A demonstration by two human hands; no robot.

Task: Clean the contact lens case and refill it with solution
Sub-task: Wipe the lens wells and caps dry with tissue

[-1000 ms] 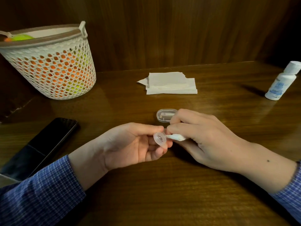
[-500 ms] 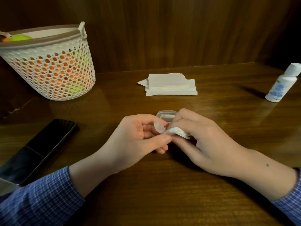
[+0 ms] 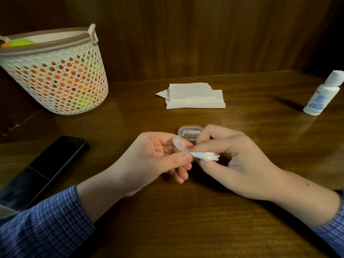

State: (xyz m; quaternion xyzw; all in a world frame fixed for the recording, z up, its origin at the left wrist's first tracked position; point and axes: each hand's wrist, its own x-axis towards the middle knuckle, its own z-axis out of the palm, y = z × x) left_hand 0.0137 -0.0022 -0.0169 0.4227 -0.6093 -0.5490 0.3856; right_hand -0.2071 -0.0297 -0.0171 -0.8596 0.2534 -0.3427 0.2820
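Note:
My left hand [image 3: 158,159] pinches a small clear round piece of the lens case [image 3: 179,144] between thumb and fingers, just above the table. My right hand [image 3: 236,157] holds a twisted piece of white tissue [image 3: 206,156], its tip touching that clear piece. Behind both hands the clear lens case box [image 3: 189,132] lies on the table, partly hidden by my right fingers. The white solution bottle [image 3: 322,94], capped, stands at the far right.
A stack of white tissues [image 3: 193,95] lies at the back centre. A white mesh basket [image 3: 55,71] with orange and green items stands at the back left. A dark phone [image 3: 50,164] lies at the left. A wooden wall closes the back.
My left hand has turned the clear piece and lifted it slightly. The tissue in my right hand has shifted against it. The bottle, tissues and case box have stayed put.

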